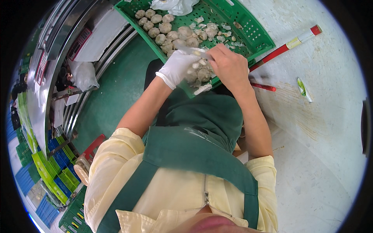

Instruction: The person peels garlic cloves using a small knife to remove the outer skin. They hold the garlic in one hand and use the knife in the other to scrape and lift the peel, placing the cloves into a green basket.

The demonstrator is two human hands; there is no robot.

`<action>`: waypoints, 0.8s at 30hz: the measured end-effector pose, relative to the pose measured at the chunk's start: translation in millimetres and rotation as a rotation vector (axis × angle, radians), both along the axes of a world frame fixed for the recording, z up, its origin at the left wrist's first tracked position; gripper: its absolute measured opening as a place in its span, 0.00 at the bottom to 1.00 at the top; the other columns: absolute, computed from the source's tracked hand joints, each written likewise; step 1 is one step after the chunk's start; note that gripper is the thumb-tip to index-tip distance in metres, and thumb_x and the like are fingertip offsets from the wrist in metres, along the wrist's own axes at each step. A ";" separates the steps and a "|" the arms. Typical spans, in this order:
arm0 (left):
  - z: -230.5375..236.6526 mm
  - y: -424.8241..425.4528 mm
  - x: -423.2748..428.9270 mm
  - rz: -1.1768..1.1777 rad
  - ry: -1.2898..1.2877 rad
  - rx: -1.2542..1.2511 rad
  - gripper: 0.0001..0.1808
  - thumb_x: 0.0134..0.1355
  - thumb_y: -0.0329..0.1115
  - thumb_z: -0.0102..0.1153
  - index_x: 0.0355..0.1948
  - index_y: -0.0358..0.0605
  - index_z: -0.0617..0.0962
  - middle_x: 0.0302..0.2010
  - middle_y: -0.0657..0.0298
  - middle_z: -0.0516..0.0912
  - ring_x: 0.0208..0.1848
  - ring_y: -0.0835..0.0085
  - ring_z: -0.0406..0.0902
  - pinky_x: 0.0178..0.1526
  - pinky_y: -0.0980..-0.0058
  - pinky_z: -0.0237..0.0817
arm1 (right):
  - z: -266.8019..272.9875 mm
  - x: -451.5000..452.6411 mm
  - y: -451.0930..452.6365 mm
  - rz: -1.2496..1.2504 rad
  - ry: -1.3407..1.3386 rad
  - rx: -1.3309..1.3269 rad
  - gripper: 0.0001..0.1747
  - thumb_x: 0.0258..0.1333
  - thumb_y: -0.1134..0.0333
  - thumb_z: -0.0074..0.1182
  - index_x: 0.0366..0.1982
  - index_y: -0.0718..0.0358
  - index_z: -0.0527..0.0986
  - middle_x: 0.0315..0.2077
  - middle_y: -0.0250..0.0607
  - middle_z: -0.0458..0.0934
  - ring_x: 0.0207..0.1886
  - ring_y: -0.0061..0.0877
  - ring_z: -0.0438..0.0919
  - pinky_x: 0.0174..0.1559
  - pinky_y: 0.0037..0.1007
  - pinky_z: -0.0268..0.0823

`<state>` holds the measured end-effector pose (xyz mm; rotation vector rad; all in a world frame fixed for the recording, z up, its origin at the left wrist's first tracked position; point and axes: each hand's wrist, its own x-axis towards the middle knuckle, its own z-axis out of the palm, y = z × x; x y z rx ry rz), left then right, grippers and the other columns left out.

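Observation:
My left hand (pixel 182 65), in a white glove, is curled over the near end of a green plastic crate (pixel 145 38). My bare right hand (pixel 228 65) meets it from the other side, with thumb and fingers pinched. Between them stretches a thin translucent piece of what looks like clear plastic (pixel 204 54), blurred, with a small yellowish bit showing at it. Both hands appear to grip this piece. Below them, garlic bulbs (pixel 204 75) lie in the crate's near corner. More whole garlic bulbs (pixel 165 27) sit along its left side, with loose cloves and skins (pixel 225 34) to the right.
A white plastic bag (pixel 174 6) lies at the crate's far end. Red-and-white tape (pixel 287 46) marks the pale surface at right, near a red stick (pixel 263 86) and a green-and-white wrapper (pixel 303 89). Metal shelving (pixel 55 67), scales and coloured crates (pixel 55 171) stand at left.

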<state>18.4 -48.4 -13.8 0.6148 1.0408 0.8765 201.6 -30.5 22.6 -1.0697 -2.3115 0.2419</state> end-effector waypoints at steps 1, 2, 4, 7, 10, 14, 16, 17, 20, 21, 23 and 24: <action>5.2 0.1 0.5 -0.011 -0.021 -0.007 0.09 0.66 0.33 0.55 0.44 0.41 0.79 0.31 0.68 0.81 0.25 0.87 0.68 0.21 0.89 0.55 | -1.1 0.1 0.9 -0.038 0.068 -0.075 0.05 0.50 0.66 0.59 0.30 0.57 0.77 0.28 0.32 0.77 0.27 0.34 0.79 0.27 0.34 0.70; 9.1 -0.3 1.2 -0.023 -0.043 -0.013 0.10 0.66 0.33 0.56 0.45 0.41 0.79 0.32 0.69 0.81 0.25 0.87 0.69 0.21 0.88 0.55 | -3.0 0.1 2.0 -0.076 0.136 -0.150 0.05 0.51 0.65 0.58 0.31 0.58 0.77 0.28 0.33 0.78 0.28 0.35 0.79 0.28 0.35 0.70; 12.7 -2.5 7.4 0.001 -0.063 0.037 0.11 0.65 0.37 0.58 0.44 0.42 0.79 0.31 0.70 0.80 0.26 0.88 0.69 0.23 0.89 0.56 | -5.1 -1.1 2.9 -0.117 0.225 -0.261 0.07 0.53 0.64 0.57 0.31 0.60 0.77 0.28 0.36 0.79 0.29 0.38 0.79 0.30 0.36 0.70; 12.6 -4.0 10.2 -0.003 -0.022 0.074 0.12 0.65 0.36 0.58 0.46 0.43 0.78 0.33 0.69 0.79 0.27 0.87 0.69 0.24 0.88 0.58 | -6.5 -1.9 3.0 -0.148 0.296 -0.373 0.09 0.54 0.63 0.57 0.30 0.62 0.77 0.28 0.39 0.80 0.30 0.41 0.79 0.33 0.38 0.69; 16.7 -6.5 11.5 0.024 -0.011 0.117 0.12 0.65 0.33 0.58 0.48 0.43 0.78 0.36 0.67 0.81 0.28 0.87 0.70 0.25 0.88 0.58 | -8.9 -0.9 6.5 -0.195 0.390 -0.469 0.10 0.54 0.62 0.57 0.30 0.63 0.77 0.27 0.42 0.80 0.30 0.41 0.79 0.34 0.38 0.69; 18.2 -8.7 4.9 0.008 -0.052 0.147 0.14 0.64 0.32 0.59 0.51 0.44 0.77 0.39 0.65 0.82 0.28 0.86 0.70 0.25 0.88 0.58 | -15.0 9.1 17.3 -0.286 0.409 -0.500 0.13 0.56 0.60 0.55 0.31 0.64 0.77 0.26 0.42 0.80 0.30 0.38 0.79 0.36 0.36 0.69; 12.3 -9.8 -0.7 0.026 -0.096 0.124 0.15 0.64 0.32 0.59 0.52 0.44 0.77 0.40 0.64 0.83 0.28 0.86 0.70 0.25 0.89 0.58 | -15.2 12.2 19.8 -0.317 0.328 -0.577 0.14 0.57 0.59 0.53 0.32 0.64 0.77 0.26 0.42 0.80 0.31 0.37 0.79 0.37 0.35 0.69; 10.5 -9.9 -2.2 0.035 -0.117 0.113 0.16 0.63 0.32 0.60 0.52 0.44 0.77 0.40 0.64 0.83 0.28 0.86 0.70 0.25 0.89 0.58 | -13.4 13.2 19.8 -0.323 0.273 -0.654 0.14 0.57 0.59 0.52 0.32 0.64 0.77 0.27 0.42 0.80 0.31 0.37 0.79 0.37 0.35 0.69; 11.5 -9.3 0.1 0.064 -0.066 0.139 0.16 0.63 0.33 0.60 0.52 0.43 0.77 0.37 0.66 0.83 0.27 0.87 0.70 0.25 0.89 0.58 | -8.2 9.8 10.6 -0.264 0.301 -0.697 0.16 0.59 0.57 0.50 0.33 0.64 0.78 0.27 0.41 0.81 0.31 0.36 0.79 0.38 0.35 0.69; 13.8 -9.6 3.2 0.097 0.002 0.184 0.16 0.63 0.32 0.60 0.52 0.43 0.77 0.37 0.66 0.83 0.26 0.88 0.70 0.25 0.89 0.58 | -7.8 6.3 7.7 -0.229 0.342 -0.678 0.16 0.59 0.57 0.50 0.33 0.64 0.78 0.27 0.41 0.81 0.31 0.36 0.78 0.38 0.35 0.68; 22.4 -9.8 10.0 0.161 0.139 0.275 0.16 0.63 0.30 0.61 0.51 0.42 0.77 0.37 0.67 0.83 0.26 0.88 0.70 0.25 0.89 0.59 | -10.6 2.2 6.2 -0.183 0.506 -0.772 0.17 0.58 0.57 0.53 0.35 0.66 0.79 0.25 0.38 0.81 0.28 0.26 0.76 0.35 0.30 0.67; 25.4 -10.0 10.2 0.156 0.181 0.288 0.16 0.62 0.29 0.61 0.51 0.41 0.78 0.36 0.68 0.83 0.26 0.88 0.70 0.26 0.88 0.60 | -7.3 0.9 5.4 -0.176 0.542 -0.847 0.17 0.58 0.58 0.54 0.35 0.66 0.79 0.25 0.37 0.80 0.28 0.23 0.75 0.34 0.28 0.66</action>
